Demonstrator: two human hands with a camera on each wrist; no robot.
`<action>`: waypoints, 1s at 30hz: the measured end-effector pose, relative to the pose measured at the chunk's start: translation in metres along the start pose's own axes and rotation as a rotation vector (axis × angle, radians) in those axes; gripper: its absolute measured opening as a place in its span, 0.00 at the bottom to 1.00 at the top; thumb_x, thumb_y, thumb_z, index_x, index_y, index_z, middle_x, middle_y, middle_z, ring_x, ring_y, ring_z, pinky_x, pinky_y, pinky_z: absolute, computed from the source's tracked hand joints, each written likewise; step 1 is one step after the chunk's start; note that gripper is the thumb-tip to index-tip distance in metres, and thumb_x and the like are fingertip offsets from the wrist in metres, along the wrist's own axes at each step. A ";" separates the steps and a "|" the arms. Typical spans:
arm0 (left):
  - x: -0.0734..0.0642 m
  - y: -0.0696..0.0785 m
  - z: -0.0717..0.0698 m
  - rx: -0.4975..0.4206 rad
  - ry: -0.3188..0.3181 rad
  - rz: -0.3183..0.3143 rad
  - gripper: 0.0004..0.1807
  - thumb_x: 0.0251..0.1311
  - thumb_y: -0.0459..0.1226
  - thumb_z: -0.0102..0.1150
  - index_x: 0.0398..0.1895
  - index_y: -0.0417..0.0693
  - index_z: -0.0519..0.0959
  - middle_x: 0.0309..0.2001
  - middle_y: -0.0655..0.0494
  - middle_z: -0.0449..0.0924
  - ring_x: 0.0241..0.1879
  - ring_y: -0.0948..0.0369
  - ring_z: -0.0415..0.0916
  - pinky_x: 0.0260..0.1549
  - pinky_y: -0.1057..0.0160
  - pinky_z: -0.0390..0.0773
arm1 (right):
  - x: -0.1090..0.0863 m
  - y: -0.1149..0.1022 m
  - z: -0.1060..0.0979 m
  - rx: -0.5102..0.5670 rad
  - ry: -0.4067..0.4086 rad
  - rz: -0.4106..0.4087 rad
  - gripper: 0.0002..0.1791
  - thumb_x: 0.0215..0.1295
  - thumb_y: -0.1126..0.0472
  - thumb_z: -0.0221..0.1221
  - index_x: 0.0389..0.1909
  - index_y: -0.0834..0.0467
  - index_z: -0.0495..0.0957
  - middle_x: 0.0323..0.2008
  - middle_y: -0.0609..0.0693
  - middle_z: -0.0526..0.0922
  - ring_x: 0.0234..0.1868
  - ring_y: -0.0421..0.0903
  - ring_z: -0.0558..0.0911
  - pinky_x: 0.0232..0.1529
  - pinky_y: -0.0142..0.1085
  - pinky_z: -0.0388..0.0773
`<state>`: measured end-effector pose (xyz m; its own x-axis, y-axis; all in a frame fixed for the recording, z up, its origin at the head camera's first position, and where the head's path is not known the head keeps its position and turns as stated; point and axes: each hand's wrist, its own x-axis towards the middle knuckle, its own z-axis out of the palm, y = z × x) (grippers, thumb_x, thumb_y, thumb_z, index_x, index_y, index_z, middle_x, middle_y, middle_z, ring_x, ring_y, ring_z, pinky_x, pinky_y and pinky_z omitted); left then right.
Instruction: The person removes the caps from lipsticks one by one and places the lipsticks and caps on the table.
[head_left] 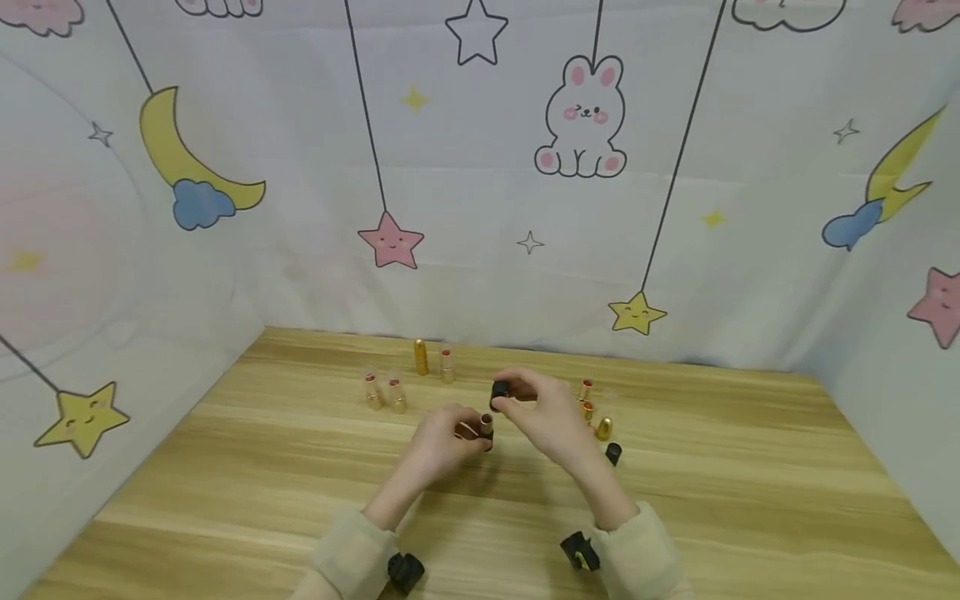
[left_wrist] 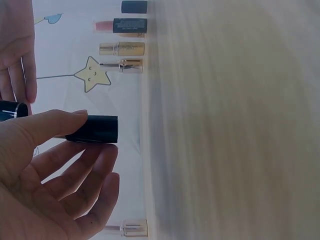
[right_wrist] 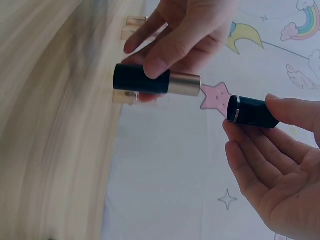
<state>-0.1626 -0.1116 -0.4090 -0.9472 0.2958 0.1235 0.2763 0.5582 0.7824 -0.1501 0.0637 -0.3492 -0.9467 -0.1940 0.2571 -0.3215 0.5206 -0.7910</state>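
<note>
My left hand (head_left: 442,442) pinches the black base of a lipstick (right_wrist: 140,79) between thumb and fingers, just above the table. Its gold inner tube is bare, pointing up in the head view; whether any colour stick shows inside cannot be told. Higher and to the right, my right hand (head_left: 546,412) holds a black lipstick cap (right_wrist: 254,112) with a silver band at its mouth. A gap separates the cap's mouth from the tube's tip in the right wrist view. In the left wrist view the cap (left_wrist: 12,110) is cut off at the left edge.
On the wooden table (head_left: 300,483), clear-capped lipsticks (head_left: 373,392) and a gold lipstick (head_left: 421,358) stand left of my hands. Several more lipsticks stand to the right, with a gold one (head_left: 604,428) and a small black piece (head_left: 613,453). A printed cloth (head_left: 480,292) hangs behind.
</note>
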 end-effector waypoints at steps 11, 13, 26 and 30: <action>0.006 0.018 0.025 -0.016 -0.102 0.072 0.06 0.54 0.35 0.67 0.35 0.45 0.85 0.43 0.49 0.83 0.35 0.58 0.82 0.35 0.64 0.80 | -0.020 0.014 -0.035 -0.058 0.047 -0.056 0.18 0.60 0.62 0.65 0.52 0.52 0.79 0.37 0.47 0.88 0.44 0.48 0.86 0.49 0.49 0.80; 0.006 0.022 0.030 -0.018 -0.128 0.084 0.06 0.53 0.35 0.68 0.34 0.46 0.84 0.42 0.50 0.84 0.35 0.59 0.82 0.35 0.65 0.80 | -0.024 0.016 -0.041 -0.075 0.050 -0.062 0.18 0.60 0.62 0.64 0.52 0.52 0.79 0.37 0.47 0.87 0.44 0.47 0.85 0.48 0.48 0.80; 0.010 0.045 0.059 0.021 -0.206 0.159 0.08 0.51 0.34 0.69 0.36 0.45 0.85 0.38 0.52 0.85 0.31 0.66 0.81 0.31 0.72 0.77 | -0.052 0.044 -0.075 -0.212 0.011 -0.003 0.14 0.59 0.66 0.64 0.46 0.55 0.80 0.38 0.50 0.88 0.41 0.50 0.86 0.36 0.37 0.82; 0.015 0.049 0.068 0.008 -0.233 0.163 0.08 0.51 0.33 0.69 0.35 0.44 0.85 0.37 0.52 0.85 0.31 0.67 0.80 0.31 0.74 0.77 | -0.059 0.053 -0.081 -0.213 -0.013 -0.018 0.13 0.57 0.68 0.65 0.43 0.56 0.80 0.37 0.50 0.88 0.39 0.48 0.87 0.37 0.37 0.83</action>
<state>-0.1517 -0.0270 -0.4105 -0.8274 0.5520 0.1033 0.4243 0.4940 0.7589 -0.1131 0.1697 -0.3613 -0.9409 -0.2150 0.2618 -0.3366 0.6806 -0.6508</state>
